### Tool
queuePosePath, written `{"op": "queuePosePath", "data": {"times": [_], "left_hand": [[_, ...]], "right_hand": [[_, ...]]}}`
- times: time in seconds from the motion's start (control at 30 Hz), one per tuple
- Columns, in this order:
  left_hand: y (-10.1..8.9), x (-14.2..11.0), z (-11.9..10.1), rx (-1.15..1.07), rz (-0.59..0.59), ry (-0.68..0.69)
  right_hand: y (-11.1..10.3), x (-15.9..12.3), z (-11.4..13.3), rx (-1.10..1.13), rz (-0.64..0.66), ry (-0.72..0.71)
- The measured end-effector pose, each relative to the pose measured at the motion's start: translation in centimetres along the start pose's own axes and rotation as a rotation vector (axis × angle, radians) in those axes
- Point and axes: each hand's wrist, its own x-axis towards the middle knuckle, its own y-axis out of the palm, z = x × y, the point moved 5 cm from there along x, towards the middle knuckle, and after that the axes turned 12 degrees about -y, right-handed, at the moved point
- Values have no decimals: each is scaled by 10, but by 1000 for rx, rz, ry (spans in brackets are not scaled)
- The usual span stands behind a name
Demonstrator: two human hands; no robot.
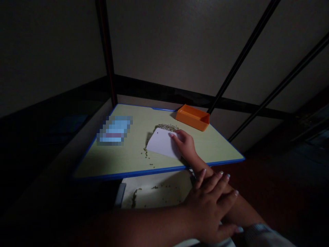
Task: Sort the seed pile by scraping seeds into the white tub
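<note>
My right hand (186, 145) reaches out over a pale table (118, 161) with a blue edge and holds a white flat scraper card (161, 142) on edge against the tabletop. A heap of small green-brown grains (167, 127) lies just behind the card, with loose grains (145, 152) scattered to its left. My left hand (212, 206) rests flat on my right forearm, its fingers spread. Below the table's near edge a pale tray (156, 192) holds more of the grains.
An orange rectangular box (193, 117) stands at the table's far right corner. A blurred blue and white item (114, 130) lies on the left of the table. Dark frame bars and a wall rise behind. The surroundings are dim.
</note>
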Motion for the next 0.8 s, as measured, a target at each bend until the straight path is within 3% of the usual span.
{"op": "queuePosePath", "data": {"times": [0.17, 0.8], "left_hand": [[-2, -1, 0, 20, -35, -3], [-1, 0, -1, -8, 31, -3]], "right_hand": [[0, 1, 2, -12, 4, -3], [3, 2, 3, -28, -25, 16]]}}
